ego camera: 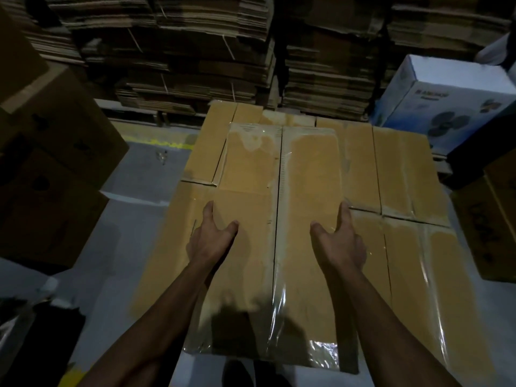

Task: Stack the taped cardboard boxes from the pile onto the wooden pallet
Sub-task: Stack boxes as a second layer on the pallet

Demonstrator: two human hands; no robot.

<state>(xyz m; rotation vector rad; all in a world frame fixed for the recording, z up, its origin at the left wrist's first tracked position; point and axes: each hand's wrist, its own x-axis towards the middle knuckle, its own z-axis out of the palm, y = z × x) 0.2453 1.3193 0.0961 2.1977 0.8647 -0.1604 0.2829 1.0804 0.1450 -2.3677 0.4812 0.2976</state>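
Grey floor (134, 247), hands gripping taped box (279, 219) edges

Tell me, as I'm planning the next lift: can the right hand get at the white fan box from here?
Probably not: the right hand grips the top box, and the fan box stands beyond the stacked boxes.

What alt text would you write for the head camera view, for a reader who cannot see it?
Two bare hands, left hand and right hand, hold the sides of a taped cardboard box over a layer of similar taped boxes. Behind are stacks of flattened cardboard; a white fan box stands at right.
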